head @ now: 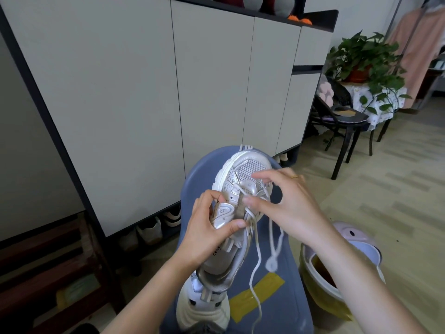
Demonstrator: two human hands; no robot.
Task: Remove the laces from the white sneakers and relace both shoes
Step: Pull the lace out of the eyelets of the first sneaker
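**Both hands on the raised sneaker, lace half loose**

Our left hand [207,227] grips the white sneaker [238,203] from the side, thumb curled over the upper near the tongue and fingers wrapped round the far edge, so the shoe is held up off the seat with its toe pointing away from us. Our right hand [286,203] sits over the eyelet rows: its fingers are bent toward the lacing, and the thumb and forefinger look closed on the white lace [257,256] where it crosses the tongue, though the exact pinch is partly hidden by the fingers themselves. A thin ring [294,177] shows on one right finger.

From that spot the lace runs out in loose strands. One loop hangs down on the right of the shoe and curls into a small ring shape over the seat; a longer strand trails down toward the bottom edge of the view. The lower eyelets near the toe appear threaded.

The second sneaker [204,307] lies below the first, on the blue chair seat [284,307], its heel end touching the heel of the held shoe. A strip of yellow tape [255,295] lies on the seat beside it.

Right of the chair stands a yellow bin [322,295] with a lilac lid [354,235]. Behind is a grey cabinet [144,92] with shoes tucked underneath, and further right a potted plant [366,59] on a small table.
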